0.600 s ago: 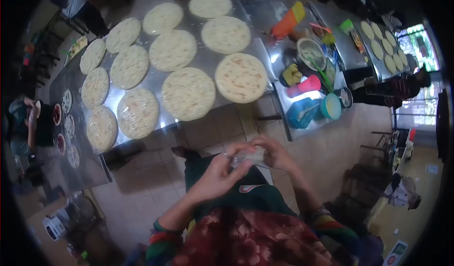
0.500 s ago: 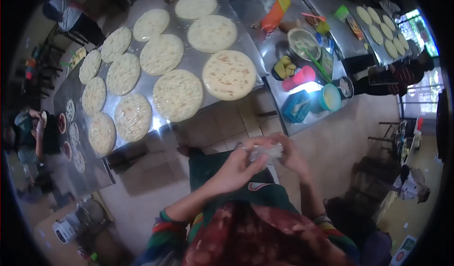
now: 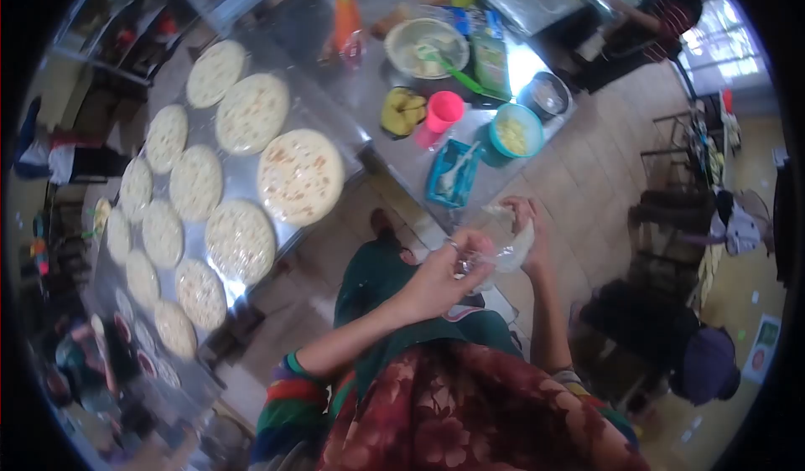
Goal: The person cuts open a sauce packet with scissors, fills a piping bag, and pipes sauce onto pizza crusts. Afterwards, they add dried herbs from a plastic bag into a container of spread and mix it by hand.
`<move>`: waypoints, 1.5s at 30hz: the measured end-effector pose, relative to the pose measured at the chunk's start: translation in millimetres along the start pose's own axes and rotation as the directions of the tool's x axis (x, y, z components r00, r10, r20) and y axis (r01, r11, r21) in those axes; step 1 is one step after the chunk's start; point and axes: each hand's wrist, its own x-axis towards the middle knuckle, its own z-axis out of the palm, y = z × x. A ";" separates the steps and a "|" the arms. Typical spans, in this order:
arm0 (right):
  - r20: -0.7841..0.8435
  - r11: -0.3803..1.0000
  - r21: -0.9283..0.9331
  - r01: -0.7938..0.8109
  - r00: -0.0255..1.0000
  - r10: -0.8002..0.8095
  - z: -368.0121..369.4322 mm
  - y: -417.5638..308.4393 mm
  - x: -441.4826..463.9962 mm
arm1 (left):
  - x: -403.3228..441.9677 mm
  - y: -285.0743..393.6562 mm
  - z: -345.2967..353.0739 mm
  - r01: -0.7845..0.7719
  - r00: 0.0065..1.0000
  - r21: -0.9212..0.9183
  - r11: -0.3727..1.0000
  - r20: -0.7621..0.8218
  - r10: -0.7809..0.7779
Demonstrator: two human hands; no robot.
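Note:
In front of my body, a thin, crumpled piece of clear plastic is stretched between both hands; whether it is a bag or a glove I cannot tell. My left hand pinches its left side, fingers bent and a ring showing. My right hand is closed on its right edge. Just beyond the hands, on the table corner, stand a blue-green tray with a white spoon in it and a turquoise bowl of pale yellow food.
Several round flatbreads lie on a steel table to the left. The second table holds a pink cup, a white bowl with a green-handled utensil, a yellow cloth and a metal bowl. Other people are around the room.
The plastic was bunched up between my hands and is now spread wider, with the hands farther apart. My view has turned right, toward the table with the bowls.

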 end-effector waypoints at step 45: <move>0.485 0.868 0.482 -0.123 0.862 -0.147 27.3 92.5 244.7 | 213.0 -63.3 -70.7 -0.481 0.351 -0.360 0.799 -0.915 -0.200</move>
